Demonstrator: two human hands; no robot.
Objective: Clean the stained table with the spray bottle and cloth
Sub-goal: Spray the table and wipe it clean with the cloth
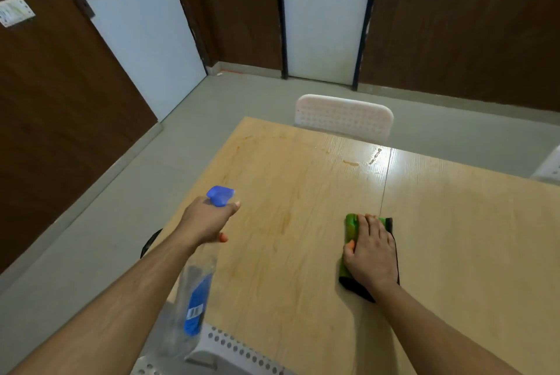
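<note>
On the wooden table (318, 253) the orange-brown stains (351, 163) are pretty much all there, smears down the left half and a blob near the far edge by a shiny wet-looking patch; so I'd say the cleaning has barely started, spraying underway at most and all the wiping left to do. Spray bottle (194, 289) is up off the table at the near-left corner, clear body with a blue label, blue nozzle aimed out over the stained part; left hand (206, 220) is wrapped round its neck, arm stretched forward, fingers look ready on the trigger though I can't tell if it's being squeezed. Green cloth (351, 241) with a dark edge sits folded on the table to the right, clear of the stains; right hand (371, 253) lies flat on top pressing it down, fingers straight, thumb tucked at its left edge. White perforated chair (344, 117) across the table, another chair back right below the bottle; doors behind.
</note>
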